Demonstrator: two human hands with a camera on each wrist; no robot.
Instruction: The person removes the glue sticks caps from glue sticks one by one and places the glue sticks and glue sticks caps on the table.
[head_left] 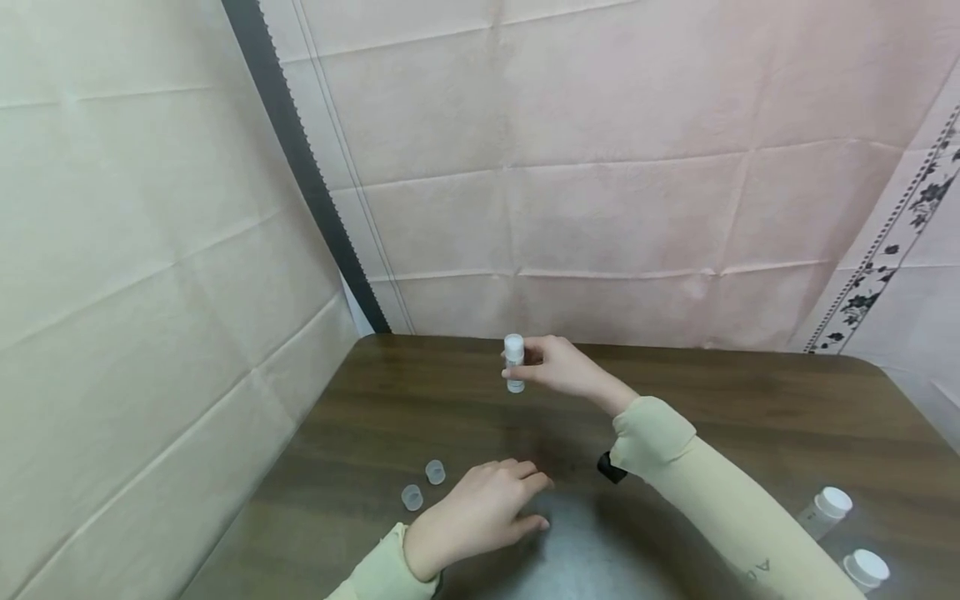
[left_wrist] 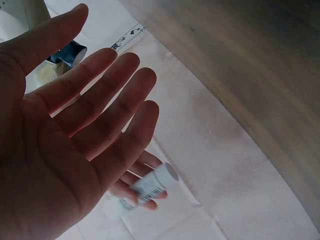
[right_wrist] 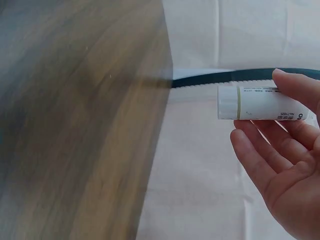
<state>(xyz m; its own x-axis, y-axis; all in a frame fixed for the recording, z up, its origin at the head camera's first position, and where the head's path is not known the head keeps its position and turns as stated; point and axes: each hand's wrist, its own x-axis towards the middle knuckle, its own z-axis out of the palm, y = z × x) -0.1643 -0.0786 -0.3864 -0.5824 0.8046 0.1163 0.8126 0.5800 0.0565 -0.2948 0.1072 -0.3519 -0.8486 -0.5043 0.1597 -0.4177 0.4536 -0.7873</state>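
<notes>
My right hand (head_left: 566, 367) pinches a white glue stick (head_left: 514, 363) upright above the far part of the table. In the right wrist view, the thumb lies on one side of the glue stick (right_wrist: 262, 103) and the fingers on the other; its printed label and a thin yellowish ring show. My left hand (head_left: 486, 508) hovers palm down over the near middle of the table with nothing in it. The left wrist view shows its bare palm (left_wrist: 45, 140) and loosely extended fingers. Just left of that hand lie two small translucent caps (head_left: 435, 472).
Two white-topped translucent containers (head_left: 823, 510) stand at the right near edge, partly behind the right sleeve (head_left: 735, 500). The brown wooden table (head_left: 360, 417) ends against a pale cloth (head_left: 615, 208) hung behind it and along the left side.
</notes>
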